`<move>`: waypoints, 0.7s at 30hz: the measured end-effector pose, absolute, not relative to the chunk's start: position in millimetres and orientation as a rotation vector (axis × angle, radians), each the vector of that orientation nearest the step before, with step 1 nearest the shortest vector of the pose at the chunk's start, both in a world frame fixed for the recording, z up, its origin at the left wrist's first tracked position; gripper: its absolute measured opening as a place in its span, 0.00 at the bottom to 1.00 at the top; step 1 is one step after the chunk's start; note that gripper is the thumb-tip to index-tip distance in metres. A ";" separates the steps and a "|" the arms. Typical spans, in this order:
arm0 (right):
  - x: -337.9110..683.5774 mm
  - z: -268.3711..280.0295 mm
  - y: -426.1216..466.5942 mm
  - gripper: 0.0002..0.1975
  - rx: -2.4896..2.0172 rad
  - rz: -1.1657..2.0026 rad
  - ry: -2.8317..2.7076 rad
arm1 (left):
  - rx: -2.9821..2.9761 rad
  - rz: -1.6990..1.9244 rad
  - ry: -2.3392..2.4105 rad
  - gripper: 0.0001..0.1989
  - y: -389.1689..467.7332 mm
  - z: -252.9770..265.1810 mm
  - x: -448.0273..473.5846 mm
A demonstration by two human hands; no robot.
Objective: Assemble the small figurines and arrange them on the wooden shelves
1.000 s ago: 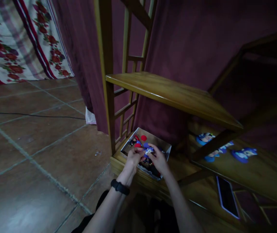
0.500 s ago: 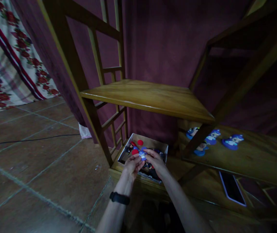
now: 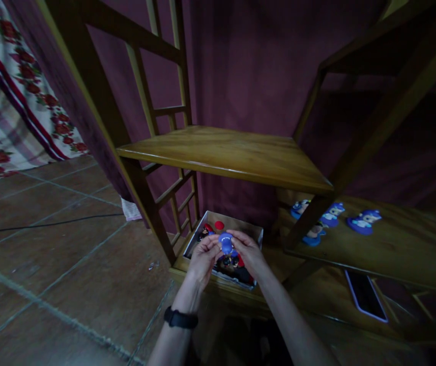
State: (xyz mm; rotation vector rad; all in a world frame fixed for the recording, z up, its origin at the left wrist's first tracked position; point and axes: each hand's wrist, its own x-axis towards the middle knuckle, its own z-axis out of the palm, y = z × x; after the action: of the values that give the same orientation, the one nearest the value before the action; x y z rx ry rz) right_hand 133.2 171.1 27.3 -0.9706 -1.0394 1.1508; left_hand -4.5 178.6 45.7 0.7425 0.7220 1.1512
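Note:
A small blue figurine (image 3: pixel 226 243) is held between my two hands, its plain blue side towards me. My left hand (image 3: pixel 203 255) pinches it from the left, with a black band (image 3: pixel 180 318) on that wrist. From the right, the fingers of my right hand (image 3: pixel 247 252) close on it. Both hands are just above an open cardboard box (image 3: pixel 246 221) on the low shelf. Inside lie several dark and red figurines (image 3: pixel 227 261) and a red round piece (image 3: pixel 219 224). My hands hide part of the box.
On the wooden shelf (image 3: pixel 404 244) to the right stand several blue figurines (image 3: pixel 364 221). A phone (image 3: pixel 366 296) lies lower down. Above the box is a wooden shelf board (image 3: pixel 225 155), and a slatted side frame (image 3: pixel 141 188) rises at the left. A black cable (image 3: pixel 61 222) crosses the tiled floor.
The figurine has turned in my fingers from its white-and-blue patterned side to its plain blue side. Both hands stay over the box, and the view has shifted slightly.

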 end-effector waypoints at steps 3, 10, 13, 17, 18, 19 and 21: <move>136.6 30.8 171.6 0.14 -1.027 1.092 -1.118 | 0.867 1.146 0.795 0.14 180.9 48.2 -6.8; 140.9 39.5 170.8 0.13 -1.082 1.051 -1.275 | 1.082 1.027 0.848 0.16 184.8 49.0 -16.4; 141.2 39.6 171.1 0.12 -1.073 1.061 -1.316 | 1.157 1.049 0.881 0.15 183.6 50.1 -18.9; 140.0 38.8 171.2 0.12 -1.044 1.130 -1.335 | 1.194 1.076 0.913 0.13 182.7 49.8 -19.8; 139.7 38.3 171.2 0.12 -1.041 1.153 -1.330 | 1.194 1.076 0.917 0.12 182.7 49.2 -19.6; 139.4 37.5 171.3 0.12 -1.040 1.180 -1.315 | 1.186 1.075 0.920 0.12 182.7 48.4 -19.2; 138.9 34.9 171.4 0.11 -1.037 1.259 -1.247 | 1.142 1.062 0.926 0.13 182.6 46.1 -18.1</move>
State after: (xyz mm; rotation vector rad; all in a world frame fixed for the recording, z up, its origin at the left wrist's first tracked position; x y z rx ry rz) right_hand 138.9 171.4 34.9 -1.0374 -1.2471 1.2587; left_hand -18.1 182.6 46.1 1.1421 0.9262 1.0621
